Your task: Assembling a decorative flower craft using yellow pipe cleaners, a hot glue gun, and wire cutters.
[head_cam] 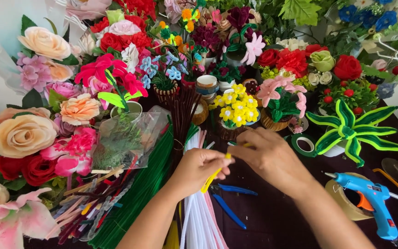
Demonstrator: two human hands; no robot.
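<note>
My left hand and my right hand meet at the table's middle, both pinching one yellow pipe cleaner that bends between them. Its lower end trails down past my left fingers. Just behind my hands stands a small pot of yellow pipe-cleaner flowers. Under my wrists lie white and pink pipe cleaners in a bundle and blue-handled pliers.
A blue glue gun rests on a tape roll at the right. Green floral tape and a green striped plant sit behind it. Green pipe cleaners, a clear bag and many artificial flowers crowd the left and back.
</note>
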